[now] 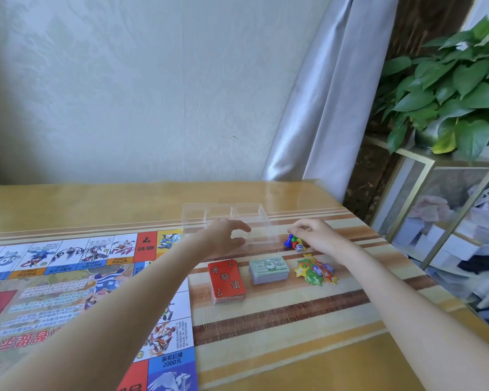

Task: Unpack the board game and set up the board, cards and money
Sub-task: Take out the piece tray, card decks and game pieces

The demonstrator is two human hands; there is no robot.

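the game board (68, 292) lies unfolded flat on the left. beside its right edge sit a red card deck (227, 280), then a stack of green money (268, 270), then star tokens (316, 273). behind them, a clear tray (223, 214) and small pawns with a die (294, 243).

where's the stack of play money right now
In the head view the money stack lies on the table right of the board, between the red cards and the star tokens.
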